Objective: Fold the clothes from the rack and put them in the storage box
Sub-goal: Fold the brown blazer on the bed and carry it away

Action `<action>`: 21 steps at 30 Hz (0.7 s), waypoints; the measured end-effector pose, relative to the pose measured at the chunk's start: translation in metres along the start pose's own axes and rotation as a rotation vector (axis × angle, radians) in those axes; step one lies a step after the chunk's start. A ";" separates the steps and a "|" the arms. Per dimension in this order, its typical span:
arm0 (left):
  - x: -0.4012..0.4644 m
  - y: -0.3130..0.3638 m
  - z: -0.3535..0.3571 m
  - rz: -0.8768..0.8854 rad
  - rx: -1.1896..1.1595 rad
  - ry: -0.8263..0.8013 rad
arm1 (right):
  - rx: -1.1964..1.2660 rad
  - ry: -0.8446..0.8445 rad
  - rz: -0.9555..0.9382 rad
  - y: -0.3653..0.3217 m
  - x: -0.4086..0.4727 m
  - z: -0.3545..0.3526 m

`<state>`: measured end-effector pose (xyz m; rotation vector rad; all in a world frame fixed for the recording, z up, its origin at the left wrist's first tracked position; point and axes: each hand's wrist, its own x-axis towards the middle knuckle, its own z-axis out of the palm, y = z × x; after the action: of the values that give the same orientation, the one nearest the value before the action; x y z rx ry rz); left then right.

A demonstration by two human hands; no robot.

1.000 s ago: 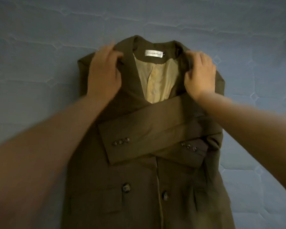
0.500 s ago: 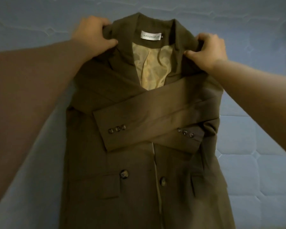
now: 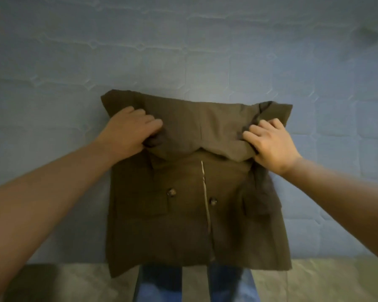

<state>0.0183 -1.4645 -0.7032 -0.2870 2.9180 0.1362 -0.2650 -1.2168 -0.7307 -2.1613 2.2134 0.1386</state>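
- so the whole backdrop is a pale blue quilted mattress [image 3: 205,51] with a stitched grid pattern; lighting's pretty dim; a strip of greyish floor [image 3: 303,280] shows along the bottom edge
- dark olive-brown jacket [image 3: 183,225] lies flat on the mattress, front side up; its hem hangs a bit over the near edge of the bed
- the top part of the jacket is doubled over toward the person, so you see a plain back panel [image 3: 205,123] lying across the chest area; its folded edge is bunched up and puffy, not flat
- two front buttons [image 3: 171,192] sit just below that fold, either side of the light-coloured front opening; pocket flaps on both sides lower down
- left hand [image 3: 129,131] has its fingers curled into the cloth, gripping the folded-over edge on the left side
- right hand [image 3: 271,142] does the same thing on the right side, fabric pinched up in the fingers
- person's blue jeans [image 3: 159,286] peek out under the hem at the bottom
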 end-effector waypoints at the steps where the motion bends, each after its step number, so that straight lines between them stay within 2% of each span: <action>1: -0.011 0.012 0.004 0.017 0.011 -0.007 | 0.005 -0.001 -0.013 -0.006 -0.012 0.001; 8: -0.090 0.097 0.041 0.025 -0.057 -0.053 | 0.062 -0.135 -0.072 -0.058 -0.088 0.005; 14: -0.142 0.164 0.075 -0.102 -0.199 -0.275 | 0.092 -0.319 -0.082 -0.101 -0.151 0.019; 18: -0.163 0.191 0.092 -0.150 -0.191 -0.402 | 0.131 -0.355 -0.046 -0.128 -0.180 0.030; 21: -0.176 0.201 0.103 -0.143 -0.184 -0.396 | 0.154 -0.399 -0.033 -0.140 -0.196 0.033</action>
<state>0.1664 -1.2246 -0.7519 -0.4405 2.4863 0.3924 -0.1212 -1.0218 -0.7492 -1.8908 1.8996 0.3513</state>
